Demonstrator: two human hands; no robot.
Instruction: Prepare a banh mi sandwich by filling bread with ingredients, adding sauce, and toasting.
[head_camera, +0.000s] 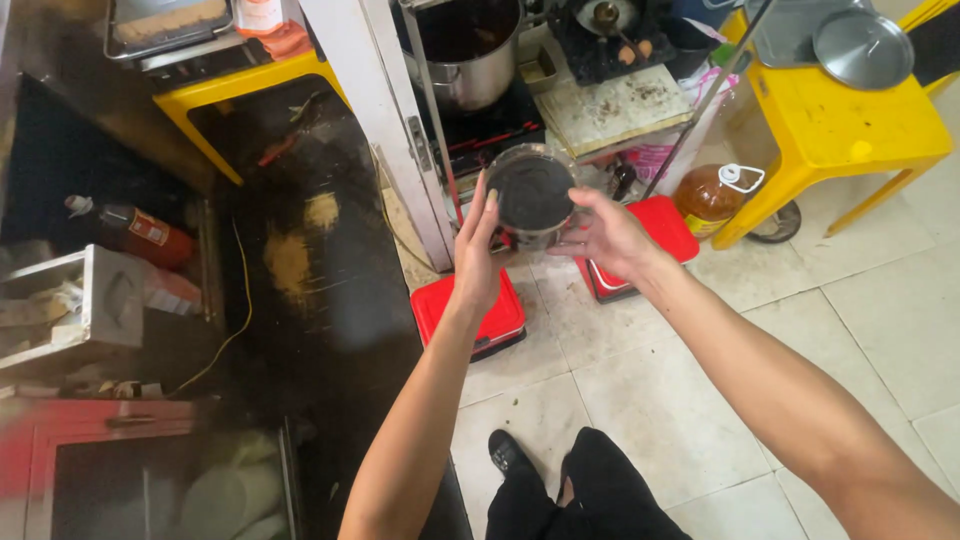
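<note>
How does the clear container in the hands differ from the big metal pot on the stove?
The clear container is small, see-through and held up by both hands; the metal pot is much larger, opaque steel and stands on the black stove. Both are round, open on top and look dark inside.

both arms outstretched, left hand (476, 262) and right hand (608, 236) fingers curled inward.
</note>
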